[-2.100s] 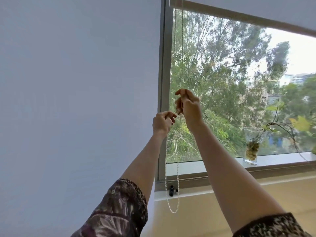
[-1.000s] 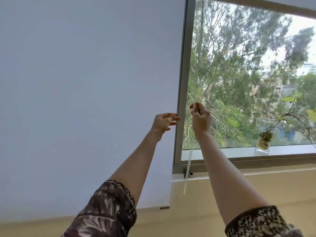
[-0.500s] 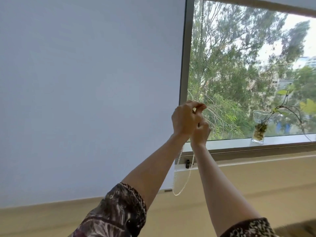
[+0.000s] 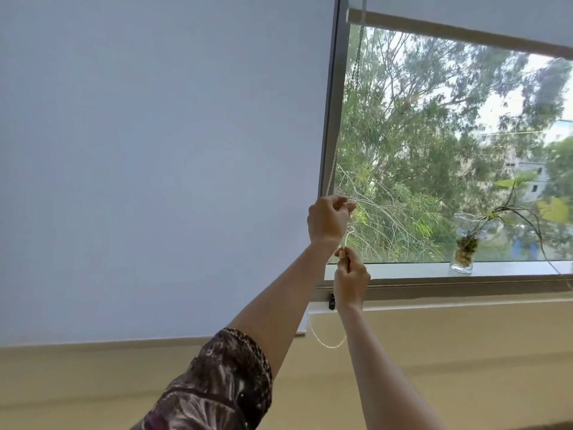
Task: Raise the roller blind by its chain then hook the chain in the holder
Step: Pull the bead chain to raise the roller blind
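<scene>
A lowered blind (image 4: 148, 156) fills the left window, its bottom edge near the sill. The right blind (image 4: 465, 17) is rolled high, baring the glass (image 4: 434, 135) and trees. A glass vase (image 4: 464, 246) with a trailing plant stands on the sill (image 4: 418, 270). The left hand (image 4: 327, 220) is uppermost, fingers (image 4: 348, 207) pinched on the chain (image 4: 331, 169) beside the frame. The right hand (image 4: 350, 279) sits just below, fingers (image 4: 341, 252) closed on the chain too. The chain's loop hangs beneath both arms, near the small black holder (image 4: 331, 301).
</scene>
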{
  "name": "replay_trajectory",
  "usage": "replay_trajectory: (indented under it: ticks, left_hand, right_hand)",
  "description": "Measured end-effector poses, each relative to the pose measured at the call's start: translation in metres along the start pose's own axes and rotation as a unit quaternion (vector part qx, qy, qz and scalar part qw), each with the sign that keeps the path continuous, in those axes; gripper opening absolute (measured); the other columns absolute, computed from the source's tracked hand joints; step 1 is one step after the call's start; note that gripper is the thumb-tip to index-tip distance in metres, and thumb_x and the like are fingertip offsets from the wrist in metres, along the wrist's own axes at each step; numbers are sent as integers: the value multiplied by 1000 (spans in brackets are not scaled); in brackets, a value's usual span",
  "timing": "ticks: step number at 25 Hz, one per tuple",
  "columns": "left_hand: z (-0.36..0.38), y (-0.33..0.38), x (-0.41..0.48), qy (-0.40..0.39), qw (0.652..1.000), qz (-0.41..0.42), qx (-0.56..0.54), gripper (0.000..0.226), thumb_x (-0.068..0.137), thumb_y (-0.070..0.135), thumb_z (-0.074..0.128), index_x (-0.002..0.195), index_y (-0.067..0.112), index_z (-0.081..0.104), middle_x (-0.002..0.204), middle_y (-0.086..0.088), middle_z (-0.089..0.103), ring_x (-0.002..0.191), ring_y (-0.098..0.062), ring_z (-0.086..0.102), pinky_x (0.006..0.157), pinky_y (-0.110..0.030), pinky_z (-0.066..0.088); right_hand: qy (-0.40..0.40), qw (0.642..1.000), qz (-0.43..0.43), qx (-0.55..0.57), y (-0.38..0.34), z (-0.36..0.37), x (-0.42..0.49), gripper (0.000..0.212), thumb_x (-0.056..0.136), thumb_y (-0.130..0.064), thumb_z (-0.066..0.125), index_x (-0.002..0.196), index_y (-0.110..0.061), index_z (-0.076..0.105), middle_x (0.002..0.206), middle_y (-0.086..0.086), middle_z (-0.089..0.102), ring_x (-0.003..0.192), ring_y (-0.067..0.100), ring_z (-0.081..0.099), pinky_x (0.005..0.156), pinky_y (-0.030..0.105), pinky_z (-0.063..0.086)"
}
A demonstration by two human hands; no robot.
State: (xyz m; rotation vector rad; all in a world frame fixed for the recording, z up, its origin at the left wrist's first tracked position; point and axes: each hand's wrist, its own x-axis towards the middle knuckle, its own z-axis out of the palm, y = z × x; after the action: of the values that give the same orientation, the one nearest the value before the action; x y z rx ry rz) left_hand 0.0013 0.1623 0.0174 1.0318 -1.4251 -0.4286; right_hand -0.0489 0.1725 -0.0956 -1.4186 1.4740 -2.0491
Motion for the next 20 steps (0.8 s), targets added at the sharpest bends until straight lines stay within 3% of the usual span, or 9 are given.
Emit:
replay_trajectory:
  ticks: [2, 5, 8, 10, 14, 18, 20]
  left_hand:
    - [7, 3, -4, -5, 998, -43, -44, 12, 90, 12, 63, 90, 13, 75, 80, 0, 76, 71, -14, 73, 73, -34, 60]
    - [11, -5, -14, 30, 998, -56, -15, 19, 89, 11, 62, 78, 18, 76, 73, 1, 76, 64, -12, 72, 66, -29, 60]
    - [5, -1, -23, 46, 997, -52, 31, 18, 86, 12, 62, 78, 17, 77, 74, 0, 76, 63, -11, 71, 64, -25, 58]
    - [-1, 2, -26, 54, 995, -39, 72, 16, 85, 15, 63, 78, 18, 77, 74, 0, 76, 68, -15, 72, 70, -31, 60]
    - [-1, 0, -41, 36, 990, -18, 132, 15, 84, 15, 63, 79, 19, 77, 75, -1, 76, 72, -19, 71, 72, -37, 60]
    - [5, -13, -82, 22, 992, -31, 122, 21, 86, 11, 60, 75, 19, 76, 72, 4, 75, 69, -11, 70, 73, -33, 60]
    - [7, -24, -99, 11, 992, -24, 125, 21, 87, 12, 60, 75, 19, 75, 72, 5, 75, 69, -10, 71, 72, -32, 60]
  right_hand:
    - [-27, 999, 24, 6, 8, -9, -7, 22, 94, -8, 46, 81, -13, 63, 65, -3, 59, 55, 10, 46, 57, 29, 35]
    - [-108, 992, 58, 10, 13, -23, -7, 22, 92, -8, 46, 78, -12, 62, 62, -1, 56, 56, 16, 45, 57, 30, 34]
    - [-194, 973, 119, 32, 2, -42, 14, 23, 90, -11, 46, 90, -15, 69, 75, 9, 68, 66, 21, 59, 55, 25, 40]
    - [-206, 966, 137, 76, -15, -51, 33, 26, 89, -14, 45, 98, -18, 69, 89, 12, 72, 80, 23, 66, 67, 27, 45]
    - [-181, 972, 70, 132, -79, -55, 71, 22, 94, -26, 46, 85, -21, 66, 87, 5, 70, 84, 20, 64, 78, 35, 48]
    - [-209, 963, 36, 167, -141, -51, 97, 26, 98, -26, 44, 104, -8, 61, 84, 4, 64, 71, 15, 60, 60, 26, 47]
    - [-216, 965, 20, 150, -146, -47, 98, 24, 98, -24, 42, 102, -12, 62, 75, 1, 58, 59, 11, 50, 50, 26, 39]
